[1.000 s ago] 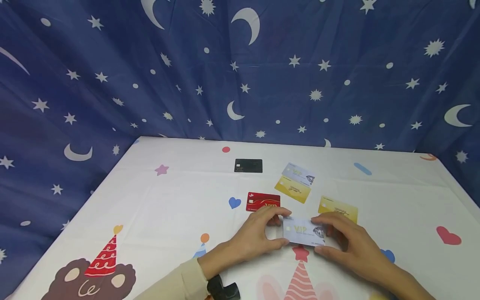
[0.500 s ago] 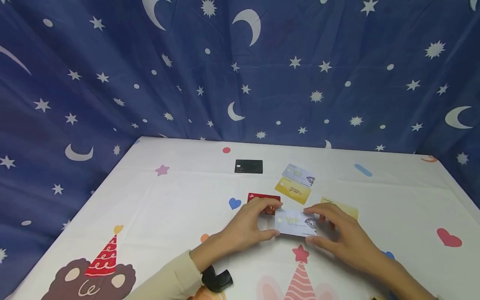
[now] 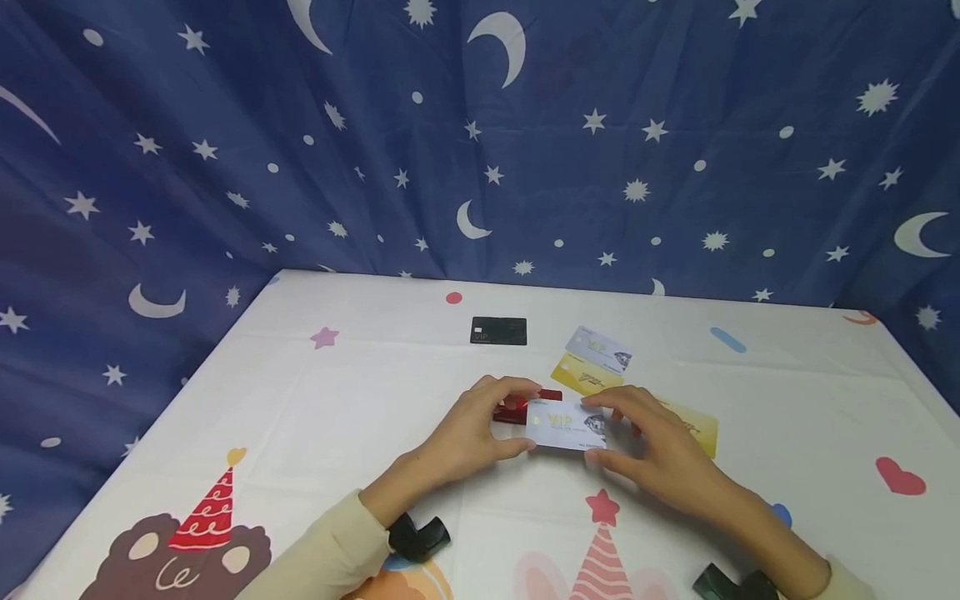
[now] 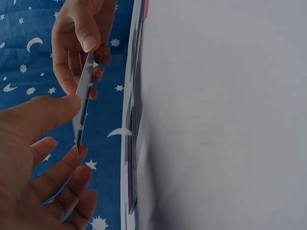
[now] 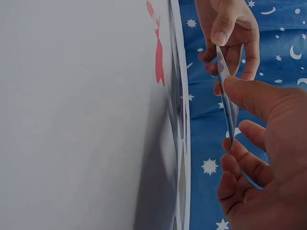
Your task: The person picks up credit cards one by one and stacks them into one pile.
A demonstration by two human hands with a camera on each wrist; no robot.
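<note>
A silver VIP card (image 3: 564,425) is held up between both hands, a little above the table. My left hand (image 3: 468,433) pinches its left end between thumb and forefinger. At the other end, my right hand (image 3: 660,450) pinches it the same way. Both wrist views show the card (image 4: 83,93) nearly edge-on and apart from the tabletop, with the other fingers loosely bent. Behind the left fingers and the held card lies a red card (image 3: 512,414), mostly hidden. A yellow card (image 3: 697,427) lies flat beyond my right hand, partly covered by it.
On the white patterned tablecloth (image 3: 360,400), a black VIP card (image 3: 498,331) lies farther back. Another silver card (image 3: 598,348) lies against a yellow card (image 3: 585,375) right of it. A blue starry curtain (image 3: 420,150) rises behind the table.
Both hands have carried the silver card leftward and slightly toward the back. It now covers part of the red card. The cards on the table stay where they were.
</note>
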